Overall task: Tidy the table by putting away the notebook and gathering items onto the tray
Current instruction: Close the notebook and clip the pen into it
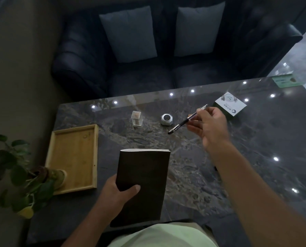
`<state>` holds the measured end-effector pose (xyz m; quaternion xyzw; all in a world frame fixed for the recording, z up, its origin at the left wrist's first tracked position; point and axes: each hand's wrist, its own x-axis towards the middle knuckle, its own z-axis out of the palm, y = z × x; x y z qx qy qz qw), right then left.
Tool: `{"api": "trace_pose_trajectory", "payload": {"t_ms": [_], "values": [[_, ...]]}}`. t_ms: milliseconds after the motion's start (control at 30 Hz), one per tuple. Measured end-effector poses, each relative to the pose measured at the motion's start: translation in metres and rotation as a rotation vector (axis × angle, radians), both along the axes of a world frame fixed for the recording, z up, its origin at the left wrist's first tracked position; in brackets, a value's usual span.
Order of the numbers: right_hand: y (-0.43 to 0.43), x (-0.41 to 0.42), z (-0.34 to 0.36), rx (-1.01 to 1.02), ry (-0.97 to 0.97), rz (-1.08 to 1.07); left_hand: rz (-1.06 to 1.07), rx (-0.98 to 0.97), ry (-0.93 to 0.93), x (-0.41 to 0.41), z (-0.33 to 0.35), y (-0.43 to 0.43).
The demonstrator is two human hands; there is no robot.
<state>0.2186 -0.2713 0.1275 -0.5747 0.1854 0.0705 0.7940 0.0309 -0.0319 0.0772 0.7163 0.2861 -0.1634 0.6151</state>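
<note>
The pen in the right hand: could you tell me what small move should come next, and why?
Probably carry the pen left and lay it in the wooden tray. The right hand holds it above the table, the tray's floor looks bare apart from a plant pot at its near corner, and the left hand is busy with the closed notebook.

I see the closed dark notebook (143, 184) at six o'clock, raised over the table, white page edges facing away. The bare wooden tray (73, 157) lies flat at nine o'clock. The black pen (187, 120) slants at one o'clock, tip down-left.
</note>
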Motion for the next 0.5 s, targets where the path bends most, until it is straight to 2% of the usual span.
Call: {"api": "trace_pose_trajectory", "payload": {"t_ms": [267,500], "values": [[0.033,-0.016,0.031,0.018,-0.155,0.172,-0.064,0.078,-0.031,-0.001,0.015,0.005],[0.06,-0.024,0.037,-0.056,-0.255,0.263,-0.164,0.148,-0.077,-0.001,0.028,0.003]]}}
